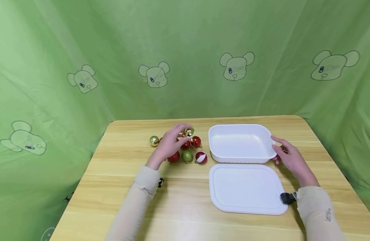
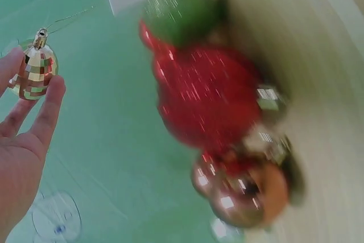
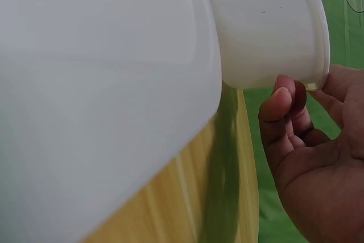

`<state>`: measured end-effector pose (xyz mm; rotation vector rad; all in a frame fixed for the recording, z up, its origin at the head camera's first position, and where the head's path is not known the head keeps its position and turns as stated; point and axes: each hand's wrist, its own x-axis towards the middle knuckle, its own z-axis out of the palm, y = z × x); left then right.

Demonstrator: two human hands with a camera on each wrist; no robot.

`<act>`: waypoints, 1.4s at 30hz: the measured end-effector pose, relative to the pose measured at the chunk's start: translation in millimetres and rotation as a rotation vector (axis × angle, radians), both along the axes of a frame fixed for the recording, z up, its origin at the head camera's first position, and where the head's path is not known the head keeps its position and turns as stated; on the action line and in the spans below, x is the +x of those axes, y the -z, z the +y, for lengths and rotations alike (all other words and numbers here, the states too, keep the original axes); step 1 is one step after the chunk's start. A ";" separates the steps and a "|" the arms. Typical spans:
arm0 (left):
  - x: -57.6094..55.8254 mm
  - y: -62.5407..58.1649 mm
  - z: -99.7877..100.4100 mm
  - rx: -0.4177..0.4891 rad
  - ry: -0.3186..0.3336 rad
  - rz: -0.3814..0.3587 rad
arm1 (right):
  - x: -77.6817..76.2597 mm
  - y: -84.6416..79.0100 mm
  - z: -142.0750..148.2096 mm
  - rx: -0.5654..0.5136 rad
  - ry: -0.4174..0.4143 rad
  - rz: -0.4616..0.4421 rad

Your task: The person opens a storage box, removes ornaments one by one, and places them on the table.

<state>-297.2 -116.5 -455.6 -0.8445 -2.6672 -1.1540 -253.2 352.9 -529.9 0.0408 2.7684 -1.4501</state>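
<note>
My left hand (image 1: 170,142) pinches a shiny gold Christmas ball (image 2: 38,72) with a mirror-tile surface and a thin hanging loop. In the left wrist view it is held up off the table, apart from the other balls. Below and beside that hand lie a green glitter ball (image 1: 187,156), a red ball (image 1: 174,157), a red-and-white ball (image 1: 201,157) and several others, partly hidden by the hand. My right hand (image 1: 289,157) grips the right end of a white plastic box (image 1: 242,160), its fingers at the rim and outer wall. The inside of the box shows no balls.
A white lid (image 1: 248,189) lies flat on the wooden table (image 1: 179,214), just in front of the box. One gold ball (image 1: 154,140) sits at the left of the group. Green curtains (image 1: 197,97) with bear-head drawings hang behind and at the sides.
</note>
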 end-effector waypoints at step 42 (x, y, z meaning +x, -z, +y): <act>23.3 64.2 -143.7 -0.034 -0.270 -0.206 | -3.3 3.2 -0.2 -0.009 -0.004 0.018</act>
